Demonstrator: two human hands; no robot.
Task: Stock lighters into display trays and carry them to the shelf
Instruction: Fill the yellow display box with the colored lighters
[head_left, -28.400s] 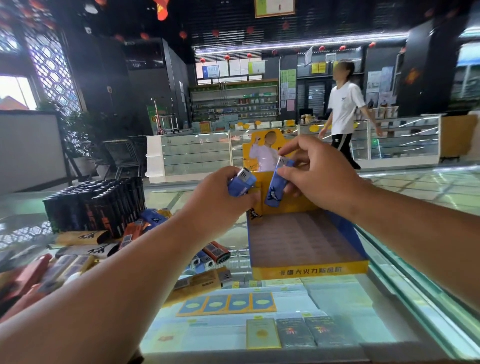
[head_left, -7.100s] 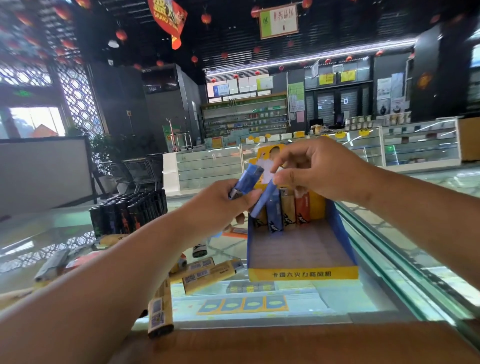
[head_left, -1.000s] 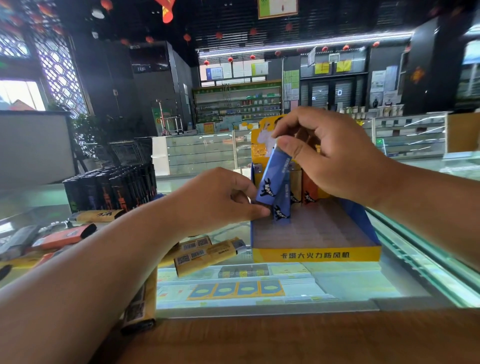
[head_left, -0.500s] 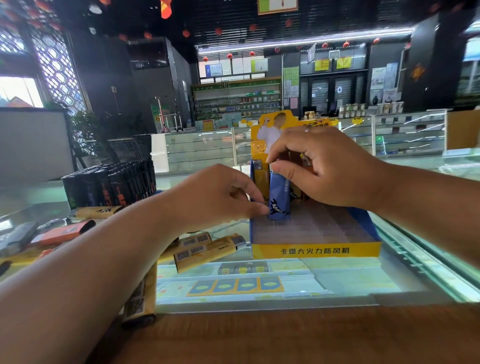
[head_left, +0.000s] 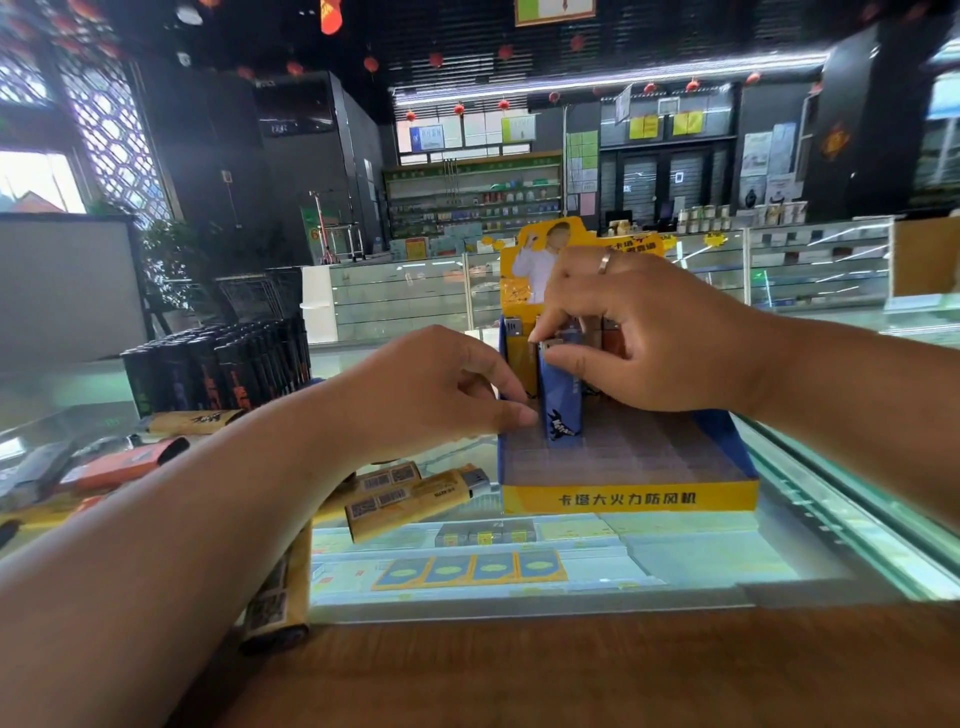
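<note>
Blue lighter upright in tray: right hand pinches top, left hand curled beside, grip unclear.

The counter top is made of glossy glass and edged in wood. The display tray is formed of smooth printed card.

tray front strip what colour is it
The tray's front strip is yellow with dark lettering, seen in the head view.

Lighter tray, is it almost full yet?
Not yet. Done: a few lighters stand in the tray, back row. In hand: the right hand pinches a blue lighter upright in the next row, the left hand touches the tray's left wall. Left: most slots are bare, yellow lighters lie on the glass counter, and carrying.
</note>
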